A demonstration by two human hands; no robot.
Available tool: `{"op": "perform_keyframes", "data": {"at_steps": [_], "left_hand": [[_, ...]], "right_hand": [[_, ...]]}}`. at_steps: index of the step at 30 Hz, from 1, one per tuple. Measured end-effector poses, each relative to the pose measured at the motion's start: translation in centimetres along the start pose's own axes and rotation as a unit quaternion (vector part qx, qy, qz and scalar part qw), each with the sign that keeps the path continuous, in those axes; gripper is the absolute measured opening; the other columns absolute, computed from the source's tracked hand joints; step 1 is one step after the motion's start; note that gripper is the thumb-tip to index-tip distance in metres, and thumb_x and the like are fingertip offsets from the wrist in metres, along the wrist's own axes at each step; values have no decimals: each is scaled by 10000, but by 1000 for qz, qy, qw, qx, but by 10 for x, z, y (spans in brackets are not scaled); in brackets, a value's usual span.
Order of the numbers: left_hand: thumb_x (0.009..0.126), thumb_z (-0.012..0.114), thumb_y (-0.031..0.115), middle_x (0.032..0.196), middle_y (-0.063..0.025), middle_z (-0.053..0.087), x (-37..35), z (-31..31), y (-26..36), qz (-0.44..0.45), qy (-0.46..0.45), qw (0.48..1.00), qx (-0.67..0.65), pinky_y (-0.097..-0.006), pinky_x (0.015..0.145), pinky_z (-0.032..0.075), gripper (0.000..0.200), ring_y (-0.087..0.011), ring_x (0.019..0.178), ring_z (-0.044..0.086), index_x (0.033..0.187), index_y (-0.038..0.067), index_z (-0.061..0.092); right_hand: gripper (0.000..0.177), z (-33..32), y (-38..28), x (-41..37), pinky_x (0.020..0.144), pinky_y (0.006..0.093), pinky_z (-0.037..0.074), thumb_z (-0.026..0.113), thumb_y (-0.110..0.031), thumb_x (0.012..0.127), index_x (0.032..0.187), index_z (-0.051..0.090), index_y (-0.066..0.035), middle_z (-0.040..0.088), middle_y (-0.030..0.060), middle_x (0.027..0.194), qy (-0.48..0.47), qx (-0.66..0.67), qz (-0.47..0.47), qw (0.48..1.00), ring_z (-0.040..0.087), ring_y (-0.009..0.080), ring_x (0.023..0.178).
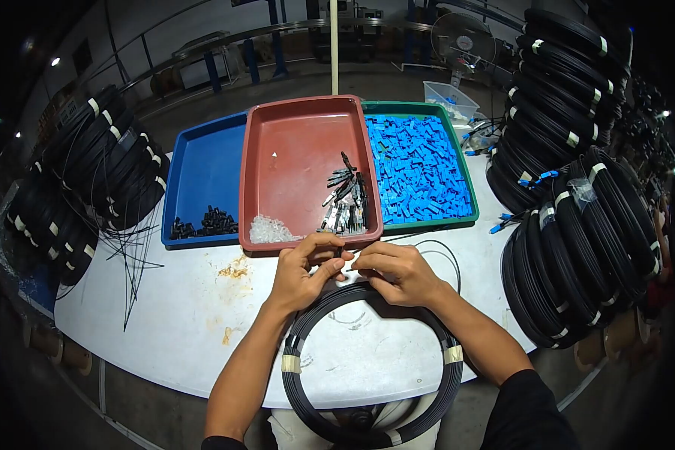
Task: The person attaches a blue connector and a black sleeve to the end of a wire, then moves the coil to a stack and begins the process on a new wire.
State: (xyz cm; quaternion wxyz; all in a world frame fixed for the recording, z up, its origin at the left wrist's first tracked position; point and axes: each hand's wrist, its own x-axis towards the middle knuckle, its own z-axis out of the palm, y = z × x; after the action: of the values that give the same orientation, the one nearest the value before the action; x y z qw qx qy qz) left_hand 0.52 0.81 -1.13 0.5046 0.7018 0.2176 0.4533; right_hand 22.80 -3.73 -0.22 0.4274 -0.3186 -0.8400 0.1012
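My left hand [307,270] is closed in a pinch around a small black connector part [338,252], mostly hidden by the fingers. Beside it, my right hand [397,271] pinches the thin end of a black cable [353,269], its tip pointing toward the left hand. Below both hands a coil of black cable [295,390], bound with pale tape, rests partly on the white table [375,352] and over its front edge. A loose loop of cable curves behind the right hand.
Just beyond the hands, a red tray [300,165] holds clear small pieces and dark connector parts. A blue tray [202,165] contains black parts; a green tray [463,165] holds many blue pieces [420,172]. Cable coils stand stacked left [105,165] and right [562,97].
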Motion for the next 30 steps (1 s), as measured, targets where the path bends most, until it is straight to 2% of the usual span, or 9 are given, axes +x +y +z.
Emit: {"op": "perform_keyframes", "data": {"at_steps": [4,7,13,16,18,20,23,25,30], "left_hand": [[938,674,-3,1013,-177,746,0,1,1,-4,10,1000,-3,-322,751,655,249,-196,969,729,1177,-18,603],[937,691,13,1032,-193,745,0,0,-1,9,0,1000,0,-291,716,636,271,-166,886,719,1171,-5,556],[915,683,-26,1008,-184,756,-1,-2,-4,17,-4,1000,9,-289,702,638,289,-185,962,736,1173,8,559],[891,715,4,973,-163,770,-1,-2,-2,-7,10,999,48,-275,700,591,358,-173,932,742,1198,35,532],[865,745,44,951,-154,778,0,-1,-4,55,32,990,123,-272,724,551,430,-171,903,748,1229,56,516],[854,758,56,963,-157,777,-1,-1,2,49,26,989,136,-273,746,547,452,-180,904,753,1235,58,514],[841,766,50,977,-159,776,1,-2,-1,80,19,982,170,-267,763,545,481,-200,921,761,1248,56,508],[839,761,33,979,-159,775,0,-2,-4,115,17,975,190,-259,757,548,489,-211,936,765,1255,52,504],[831,756,-23,995,-115,773,0,1,-8,132,24,973,188,-277,715,576,446,-234,1003,756,1222,44,552]], "right_hand": [[321,-3,-3,1,665,345,568,677,51,717,1029,702,-21,699,111,963,17,3,-14,1000,697,271,771],[302,-1,-2,1,680,343,571,668,54,726,1017,706,-16,701,112,954,43,12,-5,999,697,268,773],[269,-1,-2,1,693,338,574,669,60,731,985,725,-10,709,110,914,72,2,9,997,702,255,781],[264,-3,-8,4,695,335,574,673,59,729,977,730,-9,711,111,901,80,8,28,996,705,248,779],[259,-2,-5,4,692,333,574,670,60,732,974,733,-8,712,112,898,87,3,28,996,705,246,775],[255,-1,-4,3,689,330,574,666,61,735,971,736,-8,712,112,896,95,-2,29,995,705,244,772],[214,-1,-4,4,614,309,543,676,46,767,961,744,-16,712,105,866,89,0,31,996,683,207,703],[155,-2,-6,4,540,279,479,699,17,805,945,751,-23,712,97,838,74,33,103,991,640,164,627],[109,3,0,2,512,261,423,726,-14,825,928,761,-23,712,88,816,93,71,122,986,598,131,590]]}}
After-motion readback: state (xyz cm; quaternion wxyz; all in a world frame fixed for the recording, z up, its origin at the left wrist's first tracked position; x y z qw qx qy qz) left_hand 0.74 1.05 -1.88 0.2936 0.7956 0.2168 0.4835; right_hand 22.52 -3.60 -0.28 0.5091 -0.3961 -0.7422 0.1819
